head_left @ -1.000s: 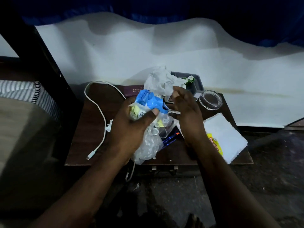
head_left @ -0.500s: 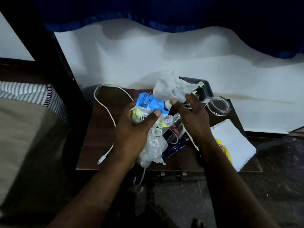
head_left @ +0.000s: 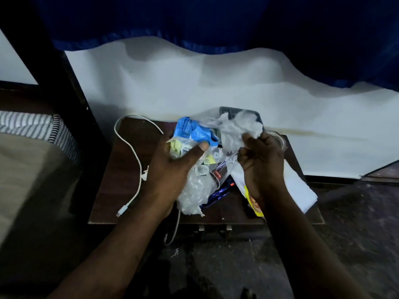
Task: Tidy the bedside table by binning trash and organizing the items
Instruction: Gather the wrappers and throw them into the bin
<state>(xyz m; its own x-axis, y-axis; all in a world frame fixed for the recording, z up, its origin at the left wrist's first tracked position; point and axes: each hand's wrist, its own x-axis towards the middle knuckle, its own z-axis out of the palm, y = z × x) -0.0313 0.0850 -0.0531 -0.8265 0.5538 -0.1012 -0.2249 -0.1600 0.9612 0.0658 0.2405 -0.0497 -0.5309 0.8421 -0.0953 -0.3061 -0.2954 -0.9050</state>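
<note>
Trash-gathering step, centre frame: the left hand point(head_left: 170, 171) clamps a crumpled blue-and-clear plastic wrapper bundle point(head_left: 194, 132). The right hand point(head_left: 262, 162) pinches a crumpled white tissue point(head_left: 235, 128) above the dark wooden bedside table point(head_left: 121, 169). Next, probably: merge both into 1 handful; no bin shows.

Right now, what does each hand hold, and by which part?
The left hand grips a bunch of wrappers round its middle, thumb across the front. The right hand pinches the crumpled white wad at its lower edge.
</note>
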